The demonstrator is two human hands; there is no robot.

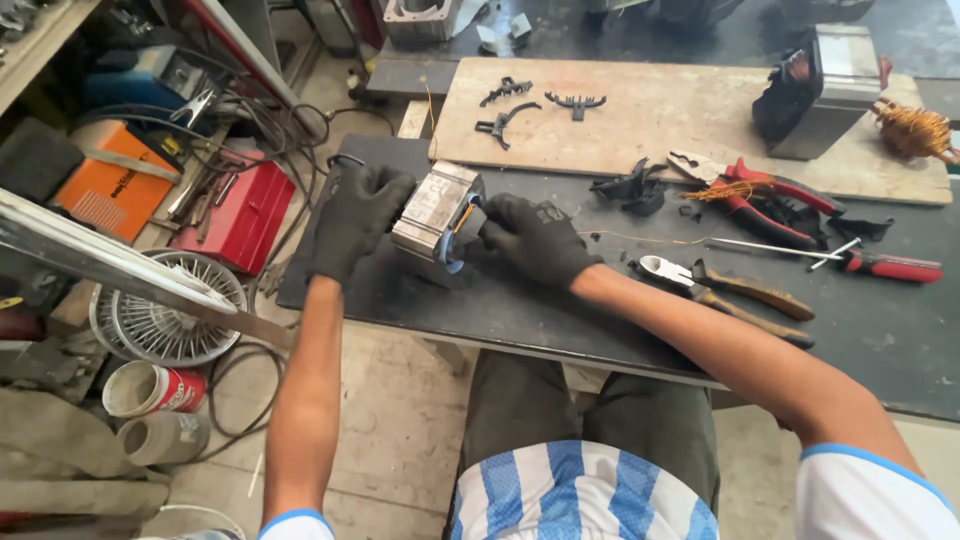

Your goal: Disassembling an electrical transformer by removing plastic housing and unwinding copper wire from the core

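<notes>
Both my hands wear black gloves. My left hand [358,215] grips the left side of a small grey metal motor core [432,208] and holds it tilted on the dark workbench [500,310]. My right hand [535,240] pinches at the core's right end, where blue and orange insulation [458,232] sticks out. The fingertips hide what is inside that end.
Red-handled cutters [770,195], brown-handled pliers [735,295] and a red screwdriver [880,263] lie to the right. A wooden board [660,115] carries black plastic parts, another core [825,90] and copper wire [915,130]. Red toolbox [240,215], fan guard [165,320] and cables crowd the floor at left.
</notes>
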